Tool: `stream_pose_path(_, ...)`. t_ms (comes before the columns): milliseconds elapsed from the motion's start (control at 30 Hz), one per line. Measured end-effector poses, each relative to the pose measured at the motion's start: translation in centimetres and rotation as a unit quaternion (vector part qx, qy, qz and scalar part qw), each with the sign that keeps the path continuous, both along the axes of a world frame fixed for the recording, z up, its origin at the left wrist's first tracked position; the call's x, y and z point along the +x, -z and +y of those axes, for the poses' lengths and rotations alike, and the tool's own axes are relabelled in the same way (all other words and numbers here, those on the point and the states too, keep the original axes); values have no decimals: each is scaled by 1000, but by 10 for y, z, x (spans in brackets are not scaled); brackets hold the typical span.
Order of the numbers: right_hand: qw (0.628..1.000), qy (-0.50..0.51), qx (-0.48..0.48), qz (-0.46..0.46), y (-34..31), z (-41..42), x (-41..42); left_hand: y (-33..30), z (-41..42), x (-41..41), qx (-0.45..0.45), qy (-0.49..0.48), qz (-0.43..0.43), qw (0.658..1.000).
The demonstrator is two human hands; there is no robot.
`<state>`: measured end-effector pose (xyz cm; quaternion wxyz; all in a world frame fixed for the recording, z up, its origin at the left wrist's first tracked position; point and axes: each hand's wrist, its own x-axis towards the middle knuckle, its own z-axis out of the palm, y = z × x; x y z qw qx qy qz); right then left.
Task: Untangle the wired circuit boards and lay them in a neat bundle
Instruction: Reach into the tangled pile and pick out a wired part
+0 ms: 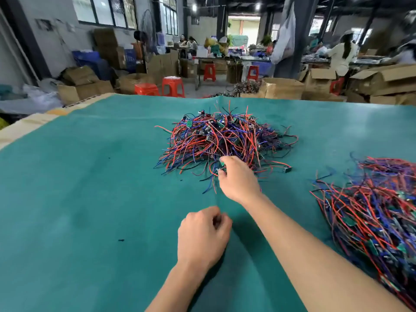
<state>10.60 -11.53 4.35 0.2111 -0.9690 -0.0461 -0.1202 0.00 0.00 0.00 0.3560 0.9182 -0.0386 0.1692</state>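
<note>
A: Head view, item one: tangled heap of wired circuit boards (221,138). Location?

B: Middle of the green table mat (90,176), far side from the person. Red, blue and black leads in a knot, small green boards caught among them. One loose board (287,169) lies on its lead at the heap's near right edge.

A: Item two: right hand (238,179).

B: Arm stretched forward to the heap's near edge. Thumb and forefinger pinch together on what looks like a small green board with its leads; the exact piece is partly hidden by the fingers. Likely placed there to draw one unit free where the tangle is thinnest.

A: Item three: left hand (202,233).

B: Near the body, low over the mat, well apart from the heap. Fingers curled in towards the palm; whether they hold a thin wire I cannot tell. Probably waiting to receive or steady the lead.

A: Item four: sorted bundle (371,212)?

B: Right edge of the mat, leads running roughly one way, boards mixed in. Kept to the right hand's side, seemingly so each freed unit goes straight across.

A: Remainder?

B: Red plastic stools (172,85) and cardboard boxes (382,79) beyond the table; other workers at benches behind.
</note>
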Motion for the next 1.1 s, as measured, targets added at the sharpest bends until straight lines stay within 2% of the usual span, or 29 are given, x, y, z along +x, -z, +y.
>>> stream_pose_path(67,998,56,-18,2,1,5,18,1,0,2,-17,7,0,1000)
stream_pose_path(200,990,129,-63,3,4,15,42,2,-1,2,10,18,34,999)
stream_pose_path(400,979,196,-29,38,2,24,57,1,2,1,-18,32,41,999)
stream_pose_path(567,984,160,-25,74,-1,4,30,-2,3,4,-38,31,39,998)
stream_pose_path(667,991,128,31,20,-1,-14,-7,-2,3,5,-41,29,42,998)
stream_pose_path(767,983,93,153,-51,-3,-32,-49,-4,3,4,-41,33,37,998)
stream_pose_path(833,950,75,292,-80,-1,-40,-79,-6,5,5,-67,57,36,995)
stream_pose_path(867,918,64,383,-76,2,-43,-93,-7,5,4,-97,80,44,991)
stream_pose_path(967,769,11,639,-11,14,-46,-121,-11,-3,-1,-245,183,124,944)
stream_pose_path(1000,729,3,685,13,16,-46,-123,-13,-7,-3,-295,210,153,920)
stream_pose_path(1033,706,-4,707,32,18,-46,-124,-15,-9,-4,-336,229,178,896)
stream_pose_path(1100,684,-28,727,60,19,-46,-124,-19,-9,-5,-411,241,202,856)
